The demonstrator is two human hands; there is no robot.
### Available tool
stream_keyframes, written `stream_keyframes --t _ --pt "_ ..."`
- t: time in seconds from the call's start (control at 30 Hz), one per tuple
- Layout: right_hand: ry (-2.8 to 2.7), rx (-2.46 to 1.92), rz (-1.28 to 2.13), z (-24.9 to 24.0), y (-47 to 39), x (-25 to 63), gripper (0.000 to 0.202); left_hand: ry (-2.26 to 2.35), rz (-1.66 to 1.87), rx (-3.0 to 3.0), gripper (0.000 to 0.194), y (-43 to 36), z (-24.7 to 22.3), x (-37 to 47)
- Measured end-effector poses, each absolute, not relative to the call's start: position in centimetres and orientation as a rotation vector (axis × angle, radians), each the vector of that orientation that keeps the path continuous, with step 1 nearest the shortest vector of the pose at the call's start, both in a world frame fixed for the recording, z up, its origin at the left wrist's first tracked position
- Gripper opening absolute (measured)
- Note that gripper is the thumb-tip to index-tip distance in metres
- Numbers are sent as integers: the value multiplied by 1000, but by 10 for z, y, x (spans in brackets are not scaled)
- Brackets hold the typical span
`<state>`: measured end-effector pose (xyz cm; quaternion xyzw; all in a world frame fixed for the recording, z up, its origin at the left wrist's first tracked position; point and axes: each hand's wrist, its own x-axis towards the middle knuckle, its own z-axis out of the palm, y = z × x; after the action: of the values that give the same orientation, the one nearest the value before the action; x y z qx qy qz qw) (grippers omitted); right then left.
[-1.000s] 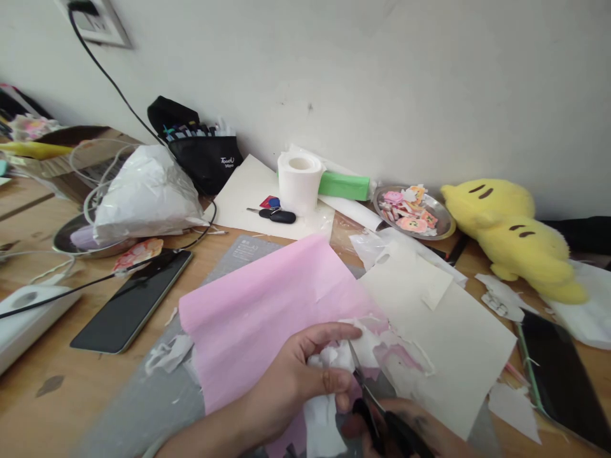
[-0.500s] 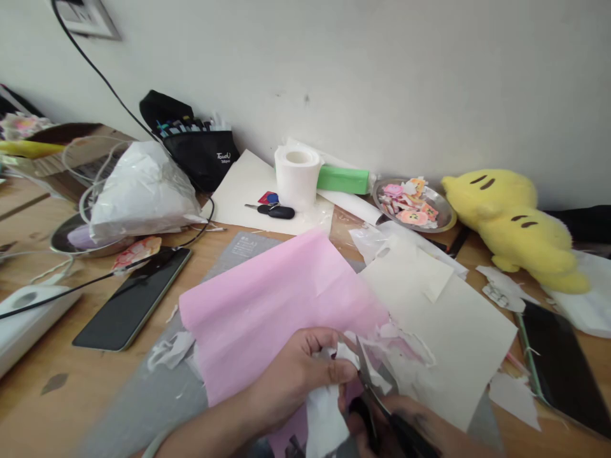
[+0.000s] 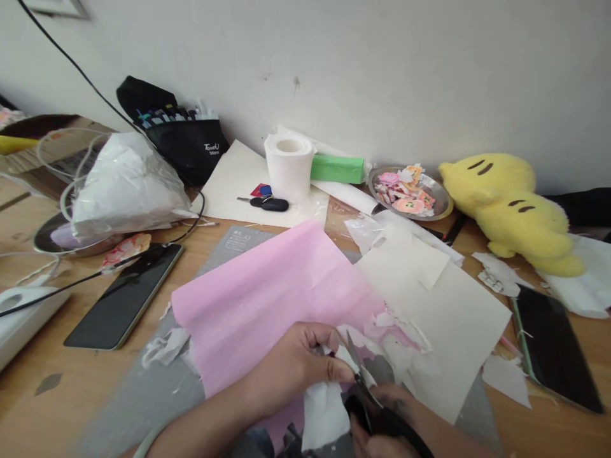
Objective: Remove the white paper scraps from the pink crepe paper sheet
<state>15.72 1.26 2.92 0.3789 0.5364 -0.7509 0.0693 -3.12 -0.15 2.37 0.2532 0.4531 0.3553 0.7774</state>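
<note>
My left hand is closed, thumb and fingers pinching a crumpled piece of white paper that hangs down below it. Close beside it on the right, my right hand grips a pair of scissors with black handles. The scissor blades point up and away, right at the edge of the white paper by my left fingertips. Under both hands lies a large pink sheet. White and pink scraps lie just beyond the scissors.
Cream paper spreads to the right, beside a dark tablet. A phone lies left. Behind stand a white roll, keys, a metal bowl of paper cutouts and a yellow plush toy. A grey mat lies underneath.
The camera view has shifted slightly, so the background sits higher and further left. The scissor blades look closer together now. My left hand still holds the white paper.
</note>
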Motion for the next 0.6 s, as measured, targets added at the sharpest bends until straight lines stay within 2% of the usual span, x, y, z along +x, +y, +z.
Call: stream_keyframes --t 0.2,0.4,0.6 --pt "1703 1133 -2227 30 11 161 20 981 782 523 31 -2 24 -31" --pt "1634 790 -2526 16 13 169 60 890 761 526 28 -5 30 -27" --pt "1678 933 -2397 19 14 169 54 926 765 540 24 -6 29 -27"
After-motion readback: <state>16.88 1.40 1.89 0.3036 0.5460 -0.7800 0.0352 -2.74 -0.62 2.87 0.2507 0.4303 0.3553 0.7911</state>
